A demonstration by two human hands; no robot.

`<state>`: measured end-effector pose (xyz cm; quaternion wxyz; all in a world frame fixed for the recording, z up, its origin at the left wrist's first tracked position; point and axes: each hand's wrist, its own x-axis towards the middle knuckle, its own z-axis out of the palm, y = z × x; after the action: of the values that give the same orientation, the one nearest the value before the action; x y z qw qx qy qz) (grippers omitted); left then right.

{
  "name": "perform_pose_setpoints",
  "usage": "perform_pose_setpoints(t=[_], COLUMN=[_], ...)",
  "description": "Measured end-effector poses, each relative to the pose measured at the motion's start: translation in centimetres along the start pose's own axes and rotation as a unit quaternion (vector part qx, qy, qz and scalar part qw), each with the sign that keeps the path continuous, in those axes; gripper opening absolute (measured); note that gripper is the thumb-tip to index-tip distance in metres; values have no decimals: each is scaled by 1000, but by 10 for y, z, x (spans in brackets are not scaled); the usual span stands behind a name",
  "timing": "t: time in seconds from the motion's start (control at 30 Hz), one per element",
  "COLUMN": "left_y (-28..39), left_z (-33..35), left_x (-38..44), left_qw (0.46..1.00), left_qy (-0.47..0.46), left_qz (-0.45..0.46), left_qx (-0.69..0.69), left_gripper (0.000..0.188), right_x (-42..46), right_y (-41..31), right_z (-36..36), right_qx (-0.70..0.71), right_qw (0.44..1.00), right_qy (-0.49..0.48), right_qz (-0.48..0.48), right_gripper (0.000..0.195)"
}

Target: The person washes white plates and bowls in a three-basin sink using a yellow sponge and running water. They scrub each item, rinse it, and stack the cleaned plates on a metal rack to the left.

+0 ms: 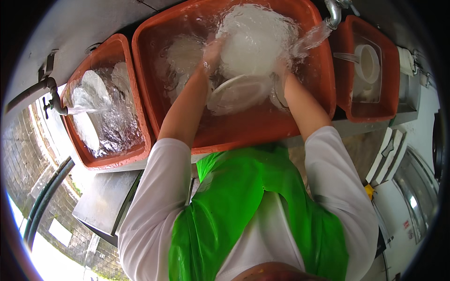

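A large orange-red plastic basin (246, 135) full of water lies before me. Both of my hands are in it, wet and partly hidden by splashing water. My left hand (213, 52) is at the left edge of a white dish (255, 45), and my right hand (281, 70) is at its lower right edge; the dish is held between them, blurred by the water. Just below it, another white plate (239, 93) leans in the water. More pale dishes (186, 52) lie submerged to the left of my left hand.
A metal tap (334, 15) pours water into the large basin from the upper right. At left, another tap (58, 103) runs into a smaller orange basin (142, 135) holding white dishes (95, 86). The right-hand orange basin (374, 116) holds a white dipper (367, 63) with a handle.
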<state>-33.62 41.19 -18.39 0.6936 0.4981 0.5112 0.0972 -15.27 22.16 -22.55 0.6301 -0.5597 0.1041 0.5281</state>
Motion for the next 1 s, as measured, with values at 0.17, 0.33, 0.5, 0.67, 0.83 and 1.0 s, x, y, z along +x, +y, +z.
perform_pose_setpoints(t=[0.17,0.33,0.5,0.67,0.83,1.0], left_y=[14,67,133,152,150,146], left_z=[-22,0,30,66,100,121], left_x=[3,-50,-140,-177,-180,-176], left_qw=[977,898,806,752,749,769], left_qy=[7,77,64,27,-2,43], left_qz=[75,244,305,471,506,515], left_qx=[201,357,503,460,428,376], left_gripper=[99,95,86,83,92,104], right_x=[2,8,-25,-40,-56,-52], right_y=[7,23,18,0,-31,-33], right_z=[8,23,43,38,6,6], right_qx=[30,85,119,133,139,150], right_qw=[999,992,992,989,988,985], right_qy=[7,35,-37,-52,-35,-20], right_qz=[-25,-85,-36,-37,-63,-79], right_gripper=[69,68,67,66,65,64])
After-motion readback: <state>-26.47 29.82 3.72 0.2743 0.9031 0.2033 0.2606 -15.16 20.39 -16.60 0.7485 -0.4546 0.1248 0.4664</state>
